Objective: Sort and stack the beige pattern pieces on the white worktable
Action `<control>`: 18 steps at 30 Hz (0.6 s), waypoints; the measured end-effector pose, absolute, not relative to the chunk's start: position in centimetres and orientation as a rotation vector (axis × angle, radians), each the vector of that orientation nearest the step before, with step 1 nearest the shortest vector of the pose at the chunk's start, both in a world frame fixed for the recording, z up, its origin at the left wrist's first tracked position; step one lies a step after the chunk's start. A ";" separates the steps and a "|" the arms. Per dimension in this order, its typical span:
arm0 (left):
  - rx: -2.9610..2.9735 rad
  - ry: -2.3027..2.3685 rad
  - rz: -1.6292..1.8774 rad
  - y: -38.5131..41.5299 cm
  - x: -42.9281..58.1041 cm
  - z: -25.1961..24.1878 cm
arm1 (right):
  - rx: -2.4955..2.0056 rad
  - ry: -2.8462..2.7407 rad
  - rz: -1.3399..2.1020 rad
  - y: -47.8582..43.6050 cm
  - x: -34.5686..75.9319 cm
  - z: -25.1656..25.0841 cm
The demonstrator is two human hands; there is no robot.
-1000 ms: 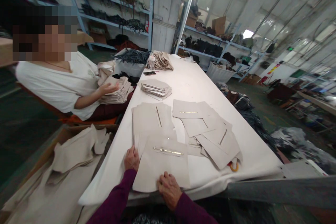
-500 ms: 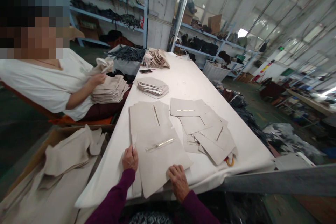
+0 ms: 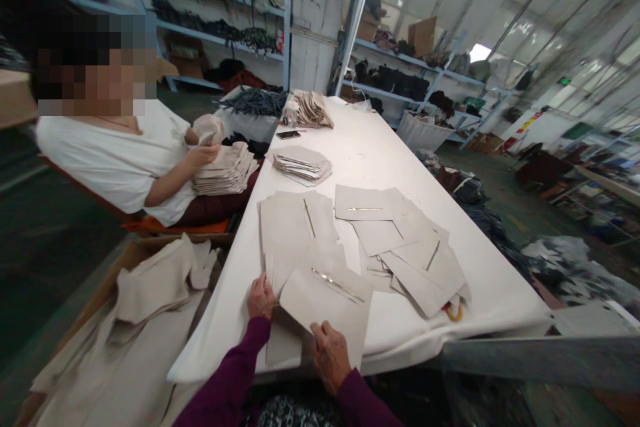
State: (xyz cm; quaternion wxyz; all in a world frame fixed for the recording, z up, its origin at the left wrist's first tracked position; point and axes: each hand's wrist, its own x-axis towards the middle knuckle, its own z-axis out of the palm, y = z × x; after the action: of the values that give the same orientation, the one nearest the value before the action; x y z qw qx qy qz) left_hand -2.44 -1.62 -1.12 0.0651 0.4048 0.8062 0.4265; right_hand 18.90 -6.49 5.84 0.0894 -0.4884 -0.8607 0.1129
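Observation:
A beige fabric panel with a gold-toothed zipper set in it lies turned at an angle near the table's front. Its near edge is pinched by my right hand. My left hand has its fingers curled at the left edge of the beige panels underneath. Beyond it, a pile of similar panels shows another zipper. To the right, several overlapping zippered panels are fanned out, with a yellow ring handle poking from under them.
A white-covered table carries a stack of beige pieces, a phone and a bundle. At left, a seated co-worker handles beige fabric beside a box of cut pieces. A metal bar runs along the front right.
My right hand has turned the zippered panel clockwise and drawn its left edge to the right, uncovering panels below. My left hand stays by the pile's left edge. The view has shifted slightly left.

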 end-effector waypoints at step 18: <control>1.198 2.406 1.296 -1.8 -2.3 -0.6 | -1.468 -2.140 0.672 -3.6 11.0 5.9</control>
State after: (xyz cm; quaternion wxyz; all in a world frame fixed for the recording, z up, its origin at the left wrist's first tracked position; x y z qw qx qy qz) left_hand -2.32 -1.82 -0.59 0.0790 0.4003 0.8038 0.4329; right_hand 11.01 -3.58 5.85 0.2281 -0.5332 -0.7772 0.2441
